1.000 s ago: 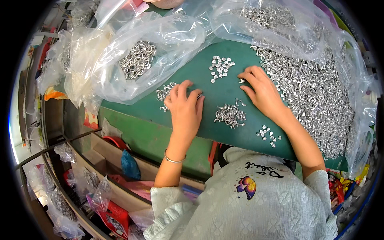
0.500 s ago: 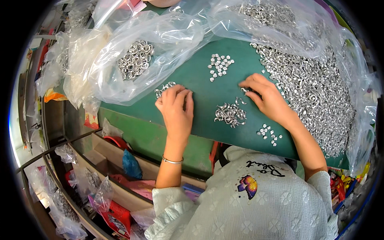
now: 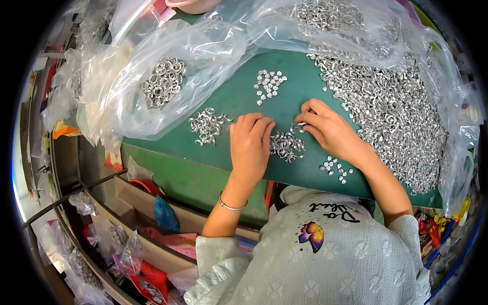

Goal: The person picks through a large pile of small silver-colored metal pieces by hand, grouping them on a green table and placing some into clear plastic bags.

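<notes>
Many silver rings: heaped in a clear plastic bag
Left pile of curved silver pieces: on the green tabletop
Left hand: fingers bent; cannot tell whether they grip anything
Middle pile of curved silver pieces: between the hands
Right hand: thumb and forefinger clamped on one curved piece
Large silver heap: beyond the right hand
</notes>
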The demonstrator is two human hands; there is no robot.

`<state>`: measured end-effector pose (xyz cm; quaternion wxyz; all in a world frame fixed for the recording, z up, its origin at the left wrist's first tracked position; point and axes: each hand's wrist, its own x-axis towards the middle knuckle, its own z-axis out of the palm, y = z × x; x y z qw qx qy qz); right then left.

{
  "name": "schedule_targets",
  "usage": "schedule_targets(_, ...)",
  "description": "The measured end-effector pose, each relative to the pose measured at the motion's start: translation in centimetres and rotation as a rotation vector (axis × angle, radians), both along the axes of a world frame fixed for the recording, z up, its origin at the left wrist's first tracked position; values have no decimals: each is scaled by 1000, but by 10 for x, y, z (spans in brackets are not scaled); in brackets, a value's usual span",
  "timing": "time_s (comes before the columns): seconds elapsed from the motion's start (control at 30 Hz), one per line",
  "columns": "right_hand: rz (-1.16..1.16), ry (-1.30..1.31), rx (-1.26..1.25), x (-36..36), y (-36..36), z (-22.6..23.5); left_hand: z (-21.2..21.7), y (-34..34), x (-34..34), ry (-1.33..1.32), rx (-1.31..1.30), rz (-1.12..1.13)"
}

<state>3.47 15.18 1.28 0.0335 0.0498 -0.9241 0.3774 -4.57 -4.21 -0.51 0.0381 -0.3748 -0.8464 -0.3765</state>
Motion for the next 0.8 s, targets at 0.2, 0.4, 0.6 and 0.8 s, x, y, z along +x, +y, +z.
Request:
schedule_targets(0.2,-204,20,126,-14,15,-10,-5,0,5,-186,72,-71)
schedule_targets(0.4,-314,267,313,-46,22,-12,6,-4,8,-237,112,1)
schedule_targets(0.6,-57,110,159,5,4,-5,-6,3,22,-275,77,-267)
schedule_targets(0.8,1,-50,11,28,0,12,0,-2,27,-354,132,-215)
